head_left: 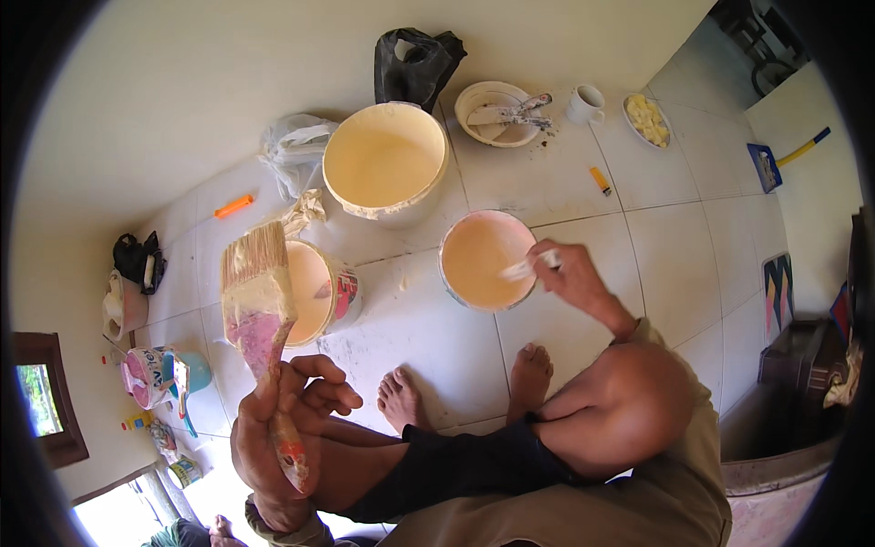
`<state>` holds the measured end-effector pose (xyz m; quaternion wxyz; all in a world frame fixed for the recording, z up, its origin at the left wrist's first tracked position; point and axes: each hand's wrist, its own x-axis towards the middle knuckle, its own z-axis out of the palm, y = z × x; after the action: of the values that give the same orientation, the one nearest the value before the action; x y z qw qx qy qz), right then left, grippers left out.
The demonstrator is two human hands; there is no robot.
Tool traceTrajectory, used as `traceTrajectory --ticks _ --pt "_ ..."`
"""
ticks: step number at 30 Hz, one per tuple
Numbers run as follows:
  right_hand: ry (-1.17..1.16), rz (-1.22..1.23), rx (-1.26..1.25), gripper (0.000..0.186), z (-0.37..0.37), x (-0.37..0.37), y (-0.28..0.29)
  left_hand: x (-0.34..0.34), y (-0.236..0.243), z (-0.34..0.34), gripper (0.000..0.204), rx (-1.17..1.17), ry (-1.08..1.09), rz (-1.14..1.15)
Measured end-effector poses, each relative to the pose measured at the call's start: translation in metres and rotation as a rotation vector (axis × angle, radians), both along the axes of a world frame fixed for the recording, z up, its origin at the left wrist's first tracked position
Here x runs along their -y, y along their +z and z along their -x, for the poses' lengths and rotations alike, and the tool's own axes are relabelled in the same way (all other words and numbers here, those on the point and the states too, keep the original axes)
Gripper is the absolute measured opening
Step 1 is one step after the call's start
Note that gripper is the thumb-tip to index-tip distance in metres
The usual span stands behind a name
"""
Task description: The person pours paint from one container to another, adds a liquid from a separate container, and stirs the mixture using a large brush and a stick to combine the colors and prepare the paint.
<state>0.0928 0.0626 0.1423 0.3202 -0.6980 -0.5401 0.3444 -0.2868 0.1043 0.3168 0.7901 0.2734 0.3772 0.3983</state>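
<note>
My left hand (287, 428) grips a wide paintbrush (257, 296) upright by its paint-stained handle, its bristles coated pale yellow and pink. My right hand (570, 283) holds a whitish tool (527, 266), dipped in a small bucket (474, 242) of peach-coloured paint; the tool's end is hidden in the paint. Behind the brush stands a bucket (314, 287) with similar paint inside. Farther back is a larger bucket (383, 159) lined with pale yellow paint.
Against the wall are black (415, 68) and white bags (287, 155), a bowl of scrapers (492, 109), a mug (583, 105) and a dish (645, 123). A dustpan (766, 167) leans right. Paint containers (146, 374) stand left. Another person's foot (221, 529) shows lower left.
</note>
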Motion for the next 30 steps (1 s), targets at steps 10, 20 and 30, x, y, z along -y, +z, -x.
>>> traceTrajectory --ticks 10,20,30 --pt "-0.031 -0.025 -0.030 0.024 0.008 -0.010 -0.004 0.001 0.002 -0.006 0.038 -0.046 -0.019 -0.037" --pt "0.011 -0.072 -0.030 0.015 0.014 -0.005 -0.001 -0.002 -0.001 -0.009 0.038 -0.079 -0.038 -0.056" --pt "0.044 -0.089 0.044 0.019 0.014 -0.010 0.004 -0.003 -0.004 -0.009 0.039 -0.091 -0.035 -0.048"
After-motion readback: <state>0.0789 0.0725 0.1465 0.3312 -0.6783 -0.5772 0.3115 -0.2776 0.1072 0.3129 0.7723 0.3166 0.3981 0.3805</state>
